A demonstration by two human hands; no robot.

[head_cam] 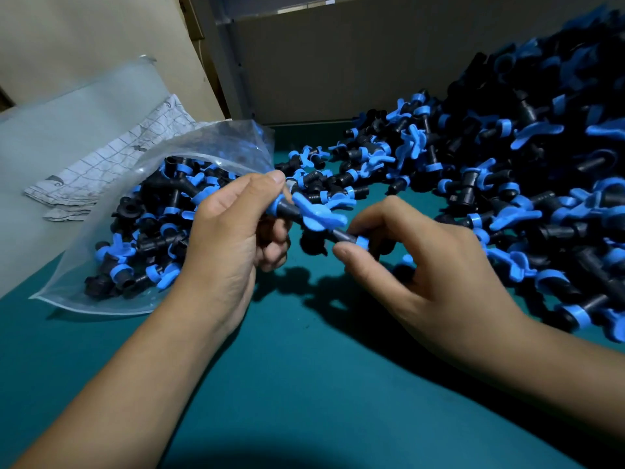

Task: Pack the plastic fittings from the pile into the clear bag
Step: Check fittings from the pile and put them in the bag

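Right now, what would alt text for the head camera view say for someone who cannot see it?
Two bare hands hold black-and-blue plastic fittings above a teal table: the left hand grips one at the mouth of a part-filled clear bag, and the right hand pinches another. A large pile of fittings lies on the right.

Two hands, left [233, 231] and right [426, 265], both gripping one black-and-blue fitting [318, 218] between them; one clear bag [111, 238] left of the grip, its fittings too many and too overlapped to count; one pile [527, 184] right of the grip, likewise uncountable; one patterned cloth [111, 164] beyond the bag
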